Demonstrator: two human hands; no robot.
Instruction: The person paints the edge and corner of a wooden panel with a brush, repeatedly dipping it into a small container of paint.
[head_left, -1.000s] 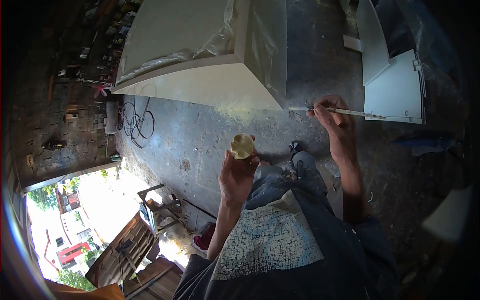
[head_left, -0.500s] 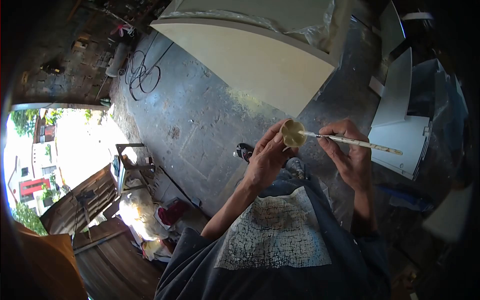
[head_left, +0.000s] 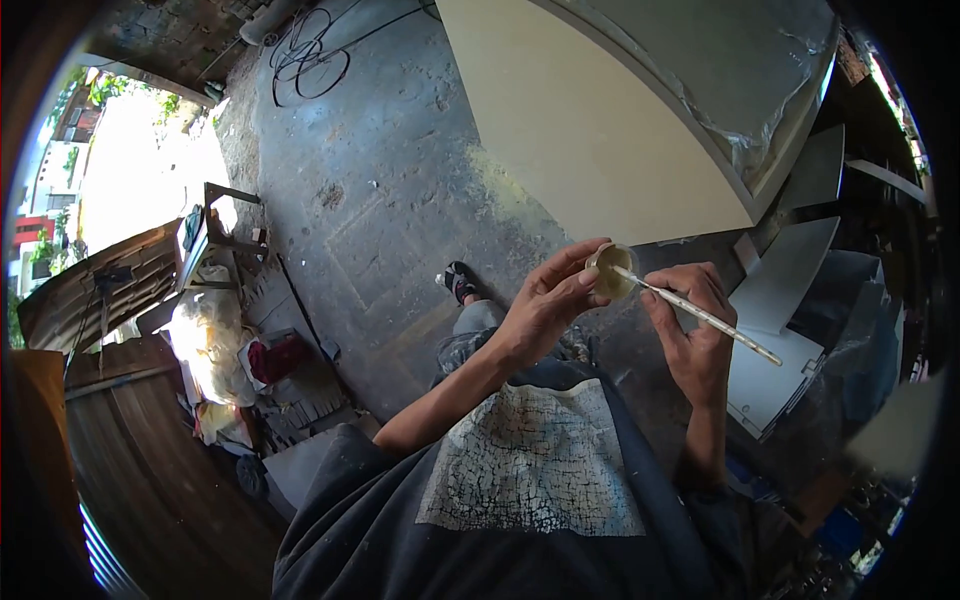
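Observation:
My left hand [head_left: 548, 305] is closed around a small cream-coloured cup [head_left: 622, 262], its opening tilted toward me. Between the thumb and fingers of my right hand [head_left: 695, 325] is a slim paintbrush [head_left: 725, 328] with a pale, paint-spattered handle. Its bristle end reaches inside the cup, and the tip is partly hidden there. Both hands are in front of my chest, close to each other. Just beyond them stands a large cream panel [head_left: 590, 120].
Clear plastic sheeting [head_left: 745, 145] lies along the panel's upper edge. White boards [head_left: 775, 345] lean at the right. A dark hose [head_left: 310, 60] is coiled on the concrete floor [head_left: 390, 170]. A wooden frame [head_left: 225, 225] and plastic bags [head_left: 210, 340] are at the left.
My view has turned, so the panel now sits further right and nearer. A foot has stepped forward on the floor. The brush has gone deeper into the cup and its handle slopes more.

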